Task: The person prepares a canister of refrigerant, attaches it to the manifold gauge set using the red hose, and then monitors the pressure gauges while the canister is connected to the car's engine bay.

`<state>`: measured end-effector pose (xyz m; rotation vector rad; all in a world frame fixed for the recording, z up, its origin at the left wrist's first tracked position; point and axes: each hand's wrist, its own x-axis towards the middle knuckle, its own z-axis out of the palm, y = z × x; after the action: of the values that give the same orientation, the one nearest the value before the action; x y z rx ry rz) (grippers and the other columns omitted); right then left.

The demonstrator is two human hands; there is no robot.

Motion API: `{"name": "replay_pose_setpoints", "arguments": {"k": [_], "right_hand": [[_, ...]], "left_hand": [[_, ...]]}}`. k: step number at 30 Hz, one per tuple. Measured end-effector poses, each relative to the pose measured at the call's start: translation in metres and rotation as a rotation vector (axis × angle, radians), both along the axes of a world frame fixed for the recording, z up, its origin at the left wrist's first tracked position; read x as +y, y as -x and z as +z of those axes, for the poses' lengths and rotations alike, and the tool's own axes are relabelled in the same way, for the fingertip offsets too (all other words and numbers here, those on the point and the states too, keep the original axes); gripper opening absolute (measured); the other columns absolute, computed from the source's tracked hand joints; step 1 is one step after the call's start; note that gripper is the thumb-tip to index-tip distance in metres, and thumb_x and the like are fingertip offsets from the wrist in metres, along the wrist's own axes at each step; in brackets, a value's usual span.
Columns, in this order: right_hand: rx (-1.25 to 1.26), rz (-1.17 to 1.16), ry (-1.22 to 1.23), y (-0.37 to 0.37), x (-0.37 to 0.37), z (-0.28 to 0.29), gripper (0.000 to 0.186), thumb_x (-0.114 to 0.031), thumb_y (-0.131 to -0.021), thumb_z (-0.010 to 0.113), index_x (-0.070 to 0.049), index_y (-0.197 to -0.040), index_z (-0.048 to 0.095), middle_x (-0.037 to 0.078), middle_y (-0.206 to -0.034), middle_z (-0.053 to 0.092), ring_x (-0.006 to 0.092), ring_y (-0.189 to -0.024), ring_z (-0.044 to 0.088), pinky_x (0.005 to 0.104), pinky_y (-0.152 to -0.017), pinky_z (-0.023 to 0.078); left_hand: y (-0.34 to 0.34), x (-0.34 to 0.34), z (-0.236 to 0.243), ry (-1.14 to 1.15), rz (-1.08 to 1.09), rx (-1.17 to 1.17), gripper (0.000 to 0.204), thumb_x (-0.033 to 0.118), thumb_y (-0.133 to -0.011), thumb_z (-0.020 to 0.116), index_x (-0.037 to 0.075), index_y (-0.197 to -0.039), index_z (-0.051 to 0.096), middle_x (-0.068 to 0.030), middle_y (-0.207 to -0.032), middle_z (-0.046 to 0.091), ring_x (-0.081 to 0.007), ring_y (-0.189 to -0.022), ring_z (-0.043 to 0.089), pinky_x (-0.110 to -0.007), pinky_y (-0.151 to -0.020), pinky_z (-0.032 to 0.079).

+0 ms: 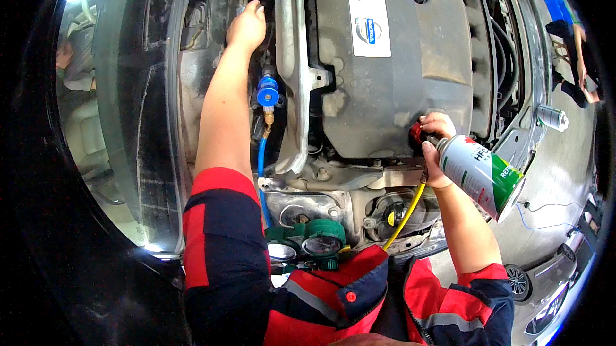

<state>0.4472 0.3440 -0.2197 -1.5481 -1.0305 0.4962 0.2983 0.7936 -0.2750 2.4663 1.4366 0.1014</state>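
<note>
My right hand (436, 144) closes around the neck of a white and green refrigerant can (481, 176), which is tilted with its base toward the lower right. A red tap fitting (417, 133) shows at the can's top, by my fingers. The yellow hose (407, 214) runs down from under this hand. Farther off, my left hand (247, 26) reaches into the gap behind the engine cover. Its fingers are curled, and what they grip is hidden. Near that forearm, a blue quick coupler (267, 91) sits on a fitting, joined to a blue hose (262, 166).
Green manifold gauges (314, 240) stand close to my body at the headlight. The grey engine cover (398, 83) lies beside a metal brace (292, 76). Windscreen glass (122, 102) is at left. Another can (552, 117) rests at the car's front edge; a person (574, 57) is beyond.
</note>
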Motion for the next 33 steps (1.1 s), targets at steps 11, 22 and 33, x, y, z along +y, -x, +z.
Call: {"name": "replay_pose_setpoints", "arguments": {"k": [11,22,33], "right_hand": [[-0.004,0.004,0.006,0.0,0.0,-0.001,0.033,0.002,-0.069,0.058,-0.002,-0.101,0.055,0.016,-0.107,0.054,0.0302,-0.104,0.053,0.039,-0.099,0.04],[-0.07,-0.012,0.015,-0.002,-0.004,-0.008,0.029,-0.001,-0.071,0.06,-0.004,-0.099,0.057,0.016,-0.106,0.057,0.032,-0.103,0.054,0.0402,-0.097,0.041],[-0.164,-0.103,0.063,0.0,-0.002,-0.022,0.02,-0.003,-0.078,0.065,-0.005,-0.098,0.06,0.011,-0.105,0.062,0.0257,-0.102,0.058,0.0339,-0.096,0.042]], "left_hand": [[0.0,0.0,0.0,-0.002,0.016,0.0,0.043,0.039,-0.098,0.041,0.019,-0.136,0.051,-0.022,-0.12,0.063,-0.0407,-0.113,0.059,-0.049,-0.096,0.046],[0.003,-0.005,-0.004,0.057,-0.054,0.028,0.052,0.038,-0.1,0.036,0.013,-0.145,0.033,-0.0249,-0.131,0.054,-0.0441,-0.12,0.052,-0.05,-0.101,0.042],[0.083,-0.051,0.059,0.009,-0.367,0.102,0.039,0.027,-0.094,0.051,0.001,-0.121,0.058,-0.0282,-0.108,0.064,-0.0428,-0.105,0.059,-0.046,-0.091,0.048]]}}
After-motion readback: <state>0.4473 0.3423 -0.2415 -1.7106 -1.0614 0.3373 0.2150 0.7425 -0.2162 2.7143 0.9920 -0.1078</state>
